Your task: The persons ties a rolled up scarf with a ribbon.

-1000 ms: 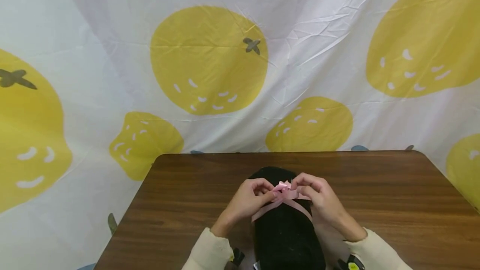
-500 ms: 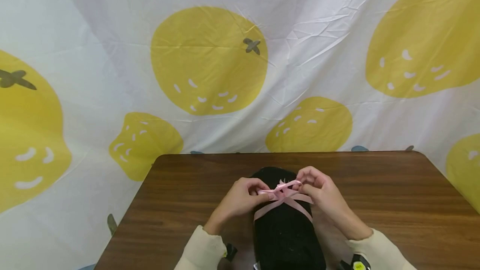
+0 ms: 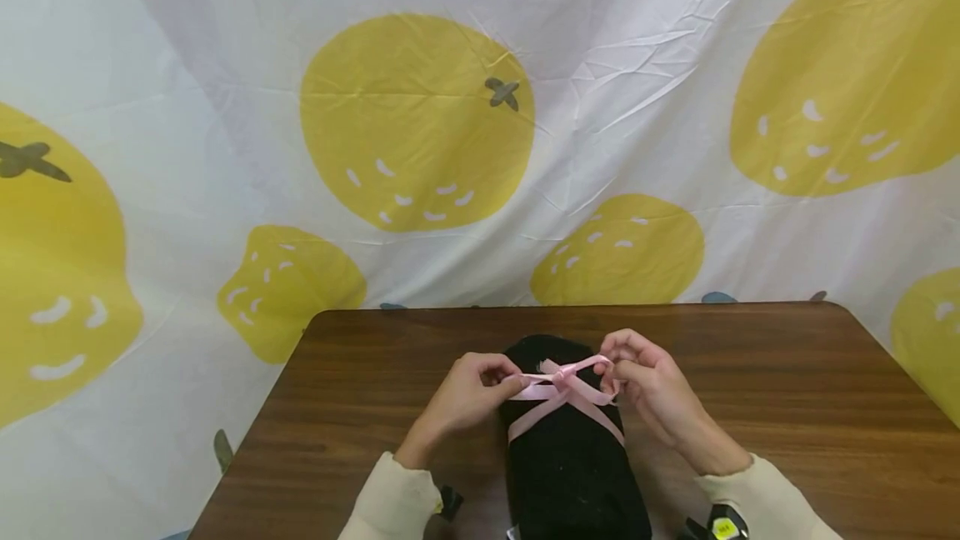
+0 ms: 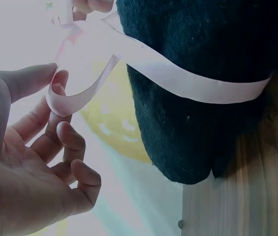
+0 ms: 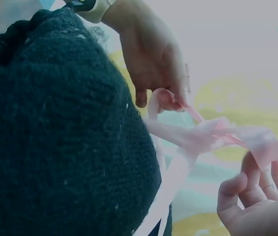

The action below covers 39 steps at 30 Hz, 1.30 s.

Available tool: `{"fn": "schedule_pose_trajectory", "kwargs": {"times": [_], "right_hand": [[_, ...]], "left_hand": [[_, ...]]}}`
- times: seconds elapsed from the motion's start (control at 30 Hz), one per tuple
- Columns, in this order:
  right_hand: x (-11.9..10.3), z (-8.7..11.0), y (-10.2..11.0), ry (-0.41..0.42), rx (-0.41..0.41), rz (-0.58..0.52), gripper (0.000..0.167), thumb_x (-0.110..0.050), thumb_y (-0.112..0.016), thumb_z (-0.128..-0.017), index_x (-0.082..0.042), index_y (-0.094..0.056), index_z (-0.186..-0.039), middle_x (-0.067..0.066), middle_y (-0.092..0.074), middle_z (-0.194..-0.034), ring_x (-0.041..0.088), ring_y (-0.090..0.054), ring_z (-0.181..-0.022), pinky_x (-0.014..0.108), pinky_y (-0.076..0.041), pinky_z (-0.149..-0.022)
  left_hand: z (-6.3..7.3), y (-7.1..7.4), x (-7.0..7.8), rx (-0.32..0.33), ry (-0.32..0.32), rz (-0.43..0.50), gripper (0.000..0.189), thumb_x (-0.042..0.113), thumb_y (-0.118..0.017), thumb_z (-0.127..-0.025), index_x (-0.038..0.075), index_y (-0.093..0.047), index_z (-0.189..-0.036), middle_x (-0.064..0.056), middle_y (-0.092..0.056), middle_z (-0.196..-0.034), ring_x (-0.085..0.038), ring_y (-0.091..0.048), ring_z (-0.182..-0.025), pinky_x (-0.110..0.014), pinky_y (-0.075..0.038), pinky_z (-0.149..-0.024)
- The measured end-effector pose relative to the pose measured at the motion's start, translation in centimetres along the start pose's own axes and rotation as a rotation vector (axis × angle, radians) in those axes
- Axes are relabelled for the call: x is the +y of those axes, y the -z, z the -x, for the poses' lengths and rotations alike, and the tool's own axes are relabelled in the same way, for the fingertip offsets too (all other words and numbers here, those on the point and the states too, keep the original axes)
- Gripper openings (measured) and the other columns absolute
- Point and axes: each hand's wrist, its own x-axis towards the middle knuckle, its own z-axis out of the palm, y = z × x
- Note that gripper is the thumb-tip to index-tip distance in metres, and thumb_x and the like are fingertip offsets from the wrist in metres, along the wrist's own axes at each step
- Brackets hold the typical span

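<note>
A pink ribbon [image 3: 561,379] wraps a long black fabric bundle [image 3: 572,473] and crosses on its top. A bow with a loop on each side sits over the crossing. My left hand [image 3: 472,390] pinches the left loop between thumb and fingertip; in the left wrist view that loop hangs from the left hand [image 4: 41,147]. My right hand [image 3: 656,390] pinches the right loop at the bundle's far right side. The right wrist view shows the bow's knot [image 5: 208,135] between both hands, with the right fingers [image 5: 252,182] curled under the right loop.
The bundle lies on a brown wooden table [image 3: 360,407]. Behind its back edge hangs a white cloth [image 3: 187,107] printed with yellow fruit. Dark straps [image 3: 722,523] sit at both wrists, below pale sleeves.
Both hands have moved apart, the left hand leftward and the right hand to the right and slightly up. The bunched ribbon between them has spread into a bow with two loops.
</note>
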Motion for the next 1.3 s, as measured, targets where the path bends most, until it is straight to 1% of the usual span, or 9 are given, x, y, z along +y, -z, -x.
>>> {"fn": "schedule_pose_trajectory", "kwargs": {"times": [0.13,0.23,0.37,0.47,0.63,0.73,1.0,1.2,1.3], "right_hand": [[-0.1,0.1,0.2,-0.017,0.0,0.004,0.024,0.011,-0.043,-0.095,-0.007,-0.056,-0.102,-0.002,-0.064,-0.081,0.017,-0.037,-0.055,0.027,-0.03,-0.053],[-0.1,0.1,0.4,-0.035,0.001,-0.004,0.023,0.01,-0.045,-0.096,-0.009,-0.058,-0.101,-0.003,-0.058,-0.074,0.023,-0.027,-0.055,0.027,-0.03,-0.054],[-0.2,0.1,0.7,-0.062,0.004,0.016,0.021,0.006,-0.048,-0.098,-0.011,-0.061,-0.101,0.0,-0.047,-0.065,0.027,-0.025,-0.055,0.021,-0.044,-0.059],[-0.3,0.1,1.1,-0.078,0.0,0.039,0.022,0.004,-0.049,-0.098,-0.012,-0.063,-0.101,-0.001,-0.048,-0.064,0.026,-0.025,-0.053,0.027,-0.03,-0.046],[-0.9,0.3,1.6,-0.18,0.02,0.124,0.014,-0.002,-0.056,-0.098,-0.012,-0.065,-0.102,-0.005,-0.052,-0.068,0.016,-0.027,-0.049,0.041,-0.013,-0.047],[-1.3,0.5,1.8,-0.253,0.022,0.227,0.009,-0.007,-0.061,-0.096,-0.007,-0.064,-0.105,-0.006,-0.046,-0.066,0.013,-0.028,-0.049,0.039,-0.017,-0.046],[-1.7,0.6,2.3,-0.436,0.002,0.584,0.033,-0.032,-0.066,-0.095,-0.003,-0.07,-0.111,-0.005,-0.041,-0.059,0.009,-0.031,-0.046,0.024,-0.028,-0.042],[-1.8,0.6,2.6,-0.362,-0.044,0.768,0.021,-0.027,-0.068,-0.093,-0.009,-0.076,-0.099,0.0,-0.064,-0.077,0.012,-0.048,-0.068,0.027,-0.037,-0.06],[-1.9,0.7,2.7,-0.309,-0.055,0.799,0.015,-0.024,-0.07,-0.092,-0.01,-0.075,-0.094,0.001,-0.062,-0.077,0.012,-0.048,-0.071,0.027,-0.037,-0.062]], "left_hand": [[0.0,0.2,-0.3,0.015,0.018,0.002,0.011,0.021,-0.07,-0.092,0.013,-0.075,-0.088,0.003,-0.064,-0.075,-0.011,-0.053,-0.065,-0.022,-0.044,-0.054],[0.1,0.4,-0.5,0.027,0.026,0.002,0.012,0.023,-0.07,-0.092,0.013,-0.075,-0.088,0.003,-0.062,-0.073,-0.01,-0.051,-0.063,-0.022,-0.042,-0.051],[0.3,0.8,-0.6,0.04,0.025,0.003,0.01,0.024,-0.071,-0.092,0.015,-0.075,-0.088,0.005,-0.06,-0.071,-0.01,-0.051,-0.064,-0.022,-0.041,-0.051],[0.5,1.1,-0.6,0.045,0.024,0.017,0.01,0.024,-0.072,-0.091,0.014,-0.075,-0.089,0.003,-0.059,-0.069,-0.011,-0.051,-0.064,-0.022,-0.04,-0.05],[0.7,1.8,-0.6,0.043,0.014,0.058,0.009,0.02,-0.071,-0.092,0.012,-0.074,-0.088,0.001,-0.056,-0.067,-0.009,-0.048,-0.059,-0.021,-0.039,-0.048],[0.8,2.0,-0.7,0.038,0.009,0.079,0.009,0.02,-0.07,-0.092,0.012,-0.073,-0.088,0.0,-0.056,-0.065,-0.008,-0.048,-0.056,-0.022,-0.04,-0.048],[0.8,2.3,-1.0,0.05,-0.024,0.046,0.012,0.021,-0.071,-0.092,0.01,-0.074,-0.089,0.001,-0.055,-0.067,-0.009,-0.048,-0.059,-0.022,-0.042,-0.052],[0.7,2.5,-0.9,0.055,-0.013,0.02,0.012,0.024,-0.071,-0.091,0.013,-0.074,-0.089,0.001,-0.063,-0.077,-0.012,-0.053,-0.068,-0.023,-0.044,-0.06],[0.8,2.6,-0.9,0.049,0.007,0.025,0.011,0.024,-0.072,-0.091,0.014,-0.074,-0.089,0.0,-0.061,-0.077,-0.013,-0.052,-0.069,-0.023,-0.043,-0.06]]}}
